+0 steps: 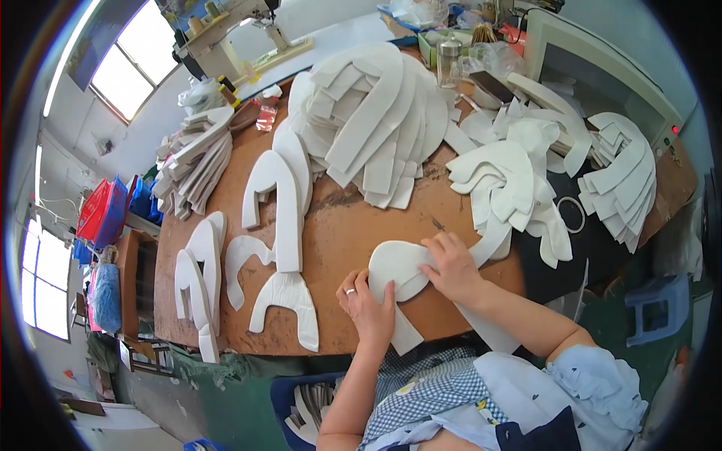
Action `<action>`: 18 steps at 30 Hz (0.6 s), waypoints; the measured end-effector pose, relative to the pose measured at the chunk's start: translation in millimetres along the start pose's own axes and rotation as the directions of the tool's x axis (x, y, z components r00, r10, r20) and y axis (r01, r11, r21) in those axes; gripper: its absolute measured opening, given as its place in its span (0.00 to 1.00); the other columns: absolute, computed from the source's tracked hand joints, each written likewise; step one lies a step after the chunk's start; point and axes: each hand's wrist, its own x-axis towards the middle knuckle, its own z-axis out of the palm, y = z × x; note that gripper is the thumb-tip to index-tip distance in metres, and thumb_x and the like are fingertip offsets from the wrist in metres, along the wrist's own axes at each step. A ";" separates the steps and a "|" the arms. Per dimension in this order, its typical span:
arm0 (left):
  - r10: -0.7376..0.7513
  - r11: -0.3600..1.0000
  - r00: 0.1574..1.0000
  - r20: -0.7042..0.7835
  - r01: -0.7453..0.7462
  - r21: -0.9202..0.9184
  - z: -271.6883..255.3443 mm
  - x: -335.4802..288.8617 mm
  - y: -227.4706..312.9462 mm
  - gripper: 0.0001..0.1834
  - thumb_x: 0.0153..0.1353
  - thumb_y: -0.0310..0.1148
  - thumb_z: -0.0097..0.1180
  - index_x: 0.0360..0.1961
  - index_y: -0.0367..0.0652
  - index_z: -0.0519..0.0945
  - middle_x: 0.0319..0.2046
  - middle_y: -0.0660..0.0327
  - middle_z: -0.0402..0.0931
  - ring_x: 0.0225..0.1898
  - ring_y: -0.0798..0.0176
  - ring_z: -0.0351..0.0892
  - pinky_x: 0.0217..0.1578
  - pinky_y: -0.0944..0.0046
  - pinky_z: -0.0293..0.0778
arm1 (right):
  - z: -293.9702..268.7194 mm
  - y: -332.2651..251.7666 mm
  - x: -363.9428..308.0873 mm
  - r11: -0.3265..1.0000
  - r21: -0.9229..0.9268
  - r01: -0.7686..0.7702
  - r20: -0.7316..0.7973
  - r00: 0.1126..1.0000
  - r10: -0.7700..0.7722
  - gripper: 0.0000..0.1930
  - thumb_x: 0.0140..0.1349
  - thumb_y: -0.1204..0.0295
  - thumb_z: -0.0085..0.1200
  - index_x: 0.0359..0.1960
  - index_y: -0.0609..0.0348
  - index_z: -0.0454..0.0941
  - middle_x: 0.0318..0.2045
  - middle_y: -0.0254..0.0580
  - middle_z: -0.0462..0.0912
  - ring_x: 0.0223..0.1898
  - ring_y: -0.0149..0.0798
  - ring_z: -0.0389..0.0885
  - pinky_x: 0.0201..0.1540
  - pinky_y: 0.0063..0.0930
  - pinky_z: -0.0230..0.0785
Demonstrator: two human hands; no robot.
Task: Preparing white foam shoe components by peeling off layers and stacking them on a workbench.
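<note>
At the table's near edge lies a curved white foam piece (392, 259) with a wide rounded end, and its lower arm hangs toward my lap. My left hand (368, 307), wearing a ring, grips its left edge with the thumb on top. My right hand (453, 269) pinches its right side, thumb and fingers bent on the surface. A layer beneath the rounded end shows at its lower right. Right beside my right hand is a heap of thin, limp white cut pieces (500, 177). To the left of my left hand rests a white U-shaped piece (286, 304).
A large stack of white arched foam pieces (376, 113) stands mid-table, with smaller stacks at the left (199, 158) and right (623, 177). Behind are a sewing machine (274, 37), a glass jar (450, 60) and a monitor-like box (602, 83). A blue bin (282, 398) sits below the table.
</note>
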 end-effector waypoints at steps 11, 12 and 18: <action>0.038 0.976 0.999 -0.016 -0.040 -0.215 9.6 29.1 12.5 0.22 0.54 0.26 0.66 0.50 0.35 0.75 0.48 0.51 0.72 0.48 0.52 0.72 0.51 0.56 0.70 | -9.1 17.3 -2.0 0.973 0.221 -0.070 -0.072 0.994 0.088 0.16 0.53 0.72 0.66 0.43 0.60 0.79 0.40 0.42 0.76 0.46 0.46 0.75 0.48 0.37 0.70; -0.086 0.956 0.996 -0.008 0.080 -0.283 10.0 28.7 14.4 0.20 0.55 0.25 0.66 0.49 0.36 0.76 0.44 0.54 0.73 0.44 0.55 0.74 0.48 0.58 0.72 | -8.7 18.6 -5.0 0.969 0.237 -0.074 -0.076 0.993 0.094 0.15 0.53 0.73 0.66 0.43 0.60 0.79 0.40 0.42 0.76 0.46 0.46 0.76 0.48 0.37 0.71; -0.017 0.969 1.000 0.020 0.021 -0.245 17.7 34.7 0.9 0.16 0.53 0.25 0.66 0.45 0.37 0.80 0.34 0.58 0.75 0.36 0.62 0.76 0.39 0.63 0.75 | 0.8 28.1 -9.3 0.984 0.172 -0.054 -0.177 0.980 0.085 0.10 0.57 0.69 0.63 0.36 0.59 0.76 0.39 0.48 0.76 0.46 0.53 0.75 0.48 0.43 0.70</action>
